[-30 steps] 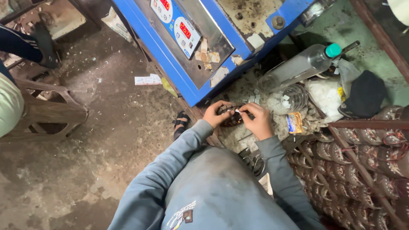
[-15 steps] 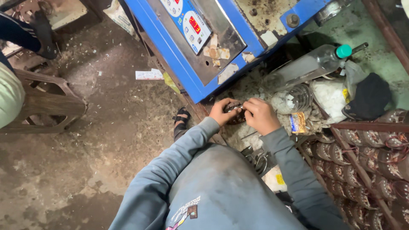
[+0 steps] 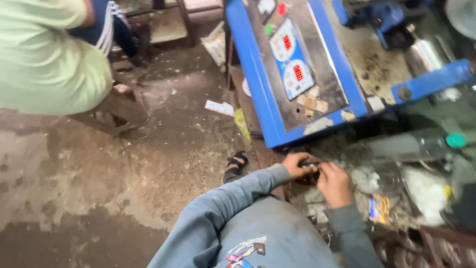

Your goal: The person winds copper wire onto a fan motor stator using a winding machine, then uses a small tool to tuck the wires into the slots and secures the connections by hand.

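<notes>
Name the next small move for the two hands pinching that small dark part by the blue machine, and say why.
Probably keep the left hand steady and let the right hand go on working the small dark part. Both hands meet on it just below the blue machine, and the blurred picture hides how the part sits, so a firm hold seems safest.

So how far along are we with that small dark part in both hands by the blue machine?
Nothing shows as finished from here. In hand: the left hand and right hand both grip a small dark part just below the blue machine, whose red displays are lit. The part is too blurred to tell its state. What looks left: more dark parts lie at the lower right edge, apparently untouched, though that is a guess.
</notes>
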